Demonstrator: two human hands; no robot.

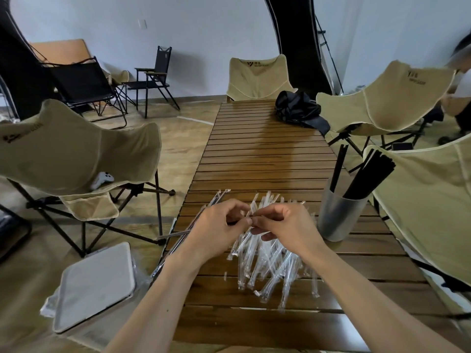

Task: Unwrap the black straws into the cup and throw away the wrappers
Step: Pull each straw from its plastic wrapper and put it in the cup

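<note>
A heap of clear wrappers (270,261) lies on the slatted wooden table (265,154), some with straws in them. My left hand (216,230) and my right hand (288,225) meet above the heap, and both pinch one wrapped straw (251,217) between fingertips and thumbs. A few wrapped black straws (178,234) stick out over the table's left edge. To the right stands a grey cup (339,215) holding several bare black straws (367,174).
A white lidded bin (96,284) sits on the floor to the left of the table. Beige folding chairs (76,154) surround the table. A black bag (298,109) lies at its far end. A person (458,80) is at the far right.
</note>
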